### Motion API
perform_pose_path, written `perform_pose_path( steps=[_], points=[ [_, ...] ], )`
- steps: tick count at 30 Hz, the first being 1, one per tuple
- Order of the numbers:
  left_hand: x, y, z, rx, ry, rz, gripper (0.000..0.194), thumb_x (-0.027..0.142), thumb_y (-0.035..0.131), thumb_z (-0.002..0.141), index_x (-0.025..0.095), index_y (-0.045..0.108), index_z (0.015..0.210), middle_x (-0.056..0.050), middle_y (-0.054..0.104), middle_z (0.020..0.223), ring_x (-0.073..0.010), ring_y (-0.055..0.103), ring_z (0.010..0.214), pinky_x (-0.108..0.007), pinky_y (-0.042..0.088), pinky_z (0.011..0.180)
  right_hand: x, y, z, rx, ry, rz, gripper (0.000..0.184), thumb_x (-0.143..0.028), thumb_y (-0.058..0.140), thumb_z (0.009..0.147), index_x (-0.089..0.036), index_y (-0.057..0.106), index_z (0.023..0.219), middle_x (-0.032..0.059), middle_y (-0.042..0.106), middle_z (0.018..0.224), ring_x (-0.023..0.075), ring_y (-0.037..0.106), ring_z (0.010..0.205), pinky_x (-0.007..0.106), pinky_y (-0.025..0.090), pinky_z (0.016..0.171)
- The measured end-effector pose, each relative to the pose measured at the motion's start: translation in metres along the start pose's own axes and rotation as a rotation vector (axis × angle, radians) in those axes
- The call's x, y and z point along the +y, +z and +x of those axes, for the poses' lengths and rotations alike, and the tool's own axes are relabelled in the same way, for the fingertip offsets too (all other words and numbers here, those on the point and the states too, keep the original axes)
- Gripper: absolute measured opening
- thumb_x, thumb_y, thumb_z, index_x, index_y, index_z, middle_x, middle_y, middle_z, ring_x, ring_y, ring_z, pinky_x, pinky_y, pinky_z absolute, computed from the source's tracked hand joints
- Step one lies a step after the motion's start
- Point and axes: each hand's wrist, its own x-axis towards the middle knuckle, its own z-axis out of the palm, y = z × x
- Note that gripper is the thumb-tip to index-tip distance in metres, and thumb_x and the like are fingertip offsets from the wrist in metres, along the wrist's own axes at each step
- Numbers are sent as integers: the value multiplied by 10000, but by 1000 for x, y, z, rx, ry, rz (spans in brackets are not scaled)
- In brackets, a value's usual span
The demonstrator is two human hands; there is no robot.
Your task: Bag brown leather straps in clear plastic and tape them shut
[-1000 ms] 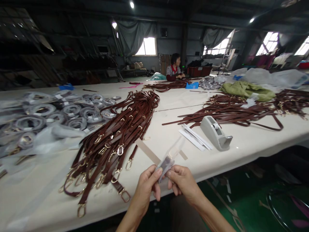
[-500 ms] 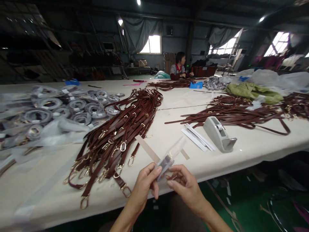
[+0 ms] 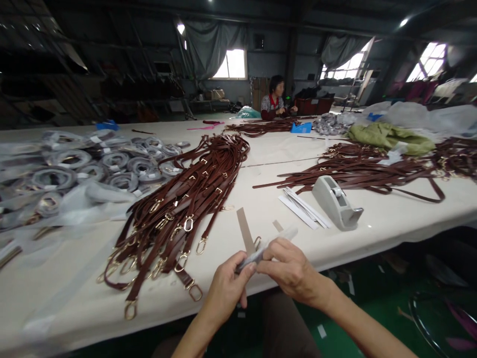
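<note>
fingers of left hand (image 3: 228,288) and right hand (image 3: 290,268) pinch closed on a clear wrapped strap (image 3: 261,251).

Two hands, the left hand (image 3: 227,291) and the right hand (image 3: 292,271), meet over one clear plastic sleeve (image 3: 266,248). One long table (image 3: 261,149) carries one tape dispenser (image 3: 335,203), one small stack of white paper strips (image 3: 303,209), and two loose tan strips (image 3: 245,229). Brown leather straps lie in four heaps, the nearest (image 3: 182,204) too dense to count. Wrapped grey coils (image 3: 93,164) number well over a dozen. One green cloth (image 3: 389,136), two blue objects (image 3: 301,128), one seated person (image 3: 275,102).
</note>
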Motion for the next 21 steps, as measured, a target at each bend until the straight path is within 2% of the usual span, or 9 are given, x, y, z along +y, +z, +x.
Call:
perform_pose_path(
  steps=[2, 4, 6, 8, 10, 12, 14, 19, 21],
  points=[
    [0, 2, -1, -16, 9, 20, 388, 586, 547, 863, 201, 511, 839, 90, 452, 577, -82, 482, 319, -175, 230, 359, 4, 1, 2, -16, 25, 11, 220, -161, 491, 980, -191, 707, 963, 63, 627, 881, 186, 506, 824, 324, 423, 751],
    [1, 3, -2, -39, 4, 34, 365, 565, 542, 876, 201, 529, 898, 76, 511, 620, -79, 481, 317, -176, 254, 360, 8, 4, 2, -44, 101, 83, 193, -189, 524, 975, -211, 707, 917, 78, 640, 1069, 204, 548, 1002, 363, 434, 876],
    [2, 2, -4, -64, -13, 38, 348, 545, 533, 892, 200, 543, 932, 64, 553, 640, -74, 479, 317, -174, 271, 366, 10, 8, 1, -94, 238, 225, 163, -206, 558, 965, -218, 709, 906, 85, 590, 1264, 218, 536, 1169, 380, 425, 974],
    [1, 1, -6, -92, -37, 33, 332, 528, 516, 906, 200, 551, 943, 59, 572, 633, -78, 490, 321, -171, 277, 367, 11, 13, -2, -141, 393, 384, 137, -211, 584, 950, -223, 716, 913, 79, 549, 1334, 203, 559, 1174, 347, 439, 977],
    [-1, 0, -8, -121, -69, 24, 309, 499, 486, 922, 204, 550, 987, 62, 574, 601, -92, 512, 325, -169, 279, 363, 11, 17, -6, -175, 501, 508, 110, -197, 615, 924, -228, 718, 901, 57, 587, 1247, 178, 606, 1066, 307, 459, 917],
    [-5, 0, -10, -136, -100, 5, 273, 452, 458, 932, 209, 543, 1024, 71, 558, 566, -104, 533, 329, -166, 289, 365, 11, 21, -9, -186, 544, 579, 100, -177, 634, 895, -231, 716, 872, 24, 628, 1038, 161, 616, 938, 282, 462, 840],
    [-9, 1, -13, -145, -106, -13, 260, 439, 454, 931, 211, 543, 1016, 67, 563, 590, -107, 561, 351, -165, 310, 381, 10, 23, -10, -190, 572, 619, 104, -164, 635, 873, -227, 712, 845, -1, 605, 863, 156, 595, 849, 271, 449, 783],
    [-15, 6, -18, -147, -98, 43, 356, 541, 526, 894, 197, 552, 981, 78, 501, 559, -93, 520, 325, -158, 209, 347, 7, 27, -9, -167, 667, 688, 84, -150, 644, 817, -209, 694, 783, -13, 582, 789, 149, 557, 783, 271, 415, 738],
    [-16, 7, -18, -116, -102, 49, 359, 543, 507, 899, 192, 558, 955, 55, 554, 618, -84, 505, 307, -161, 174, 329, 6, 31, -10, -157, 709, 699, 67, -149, 650, 799, -201, 672, 764, -21, 578, 766, 142, 542, 761, 267, 401, 716]
  ],
)
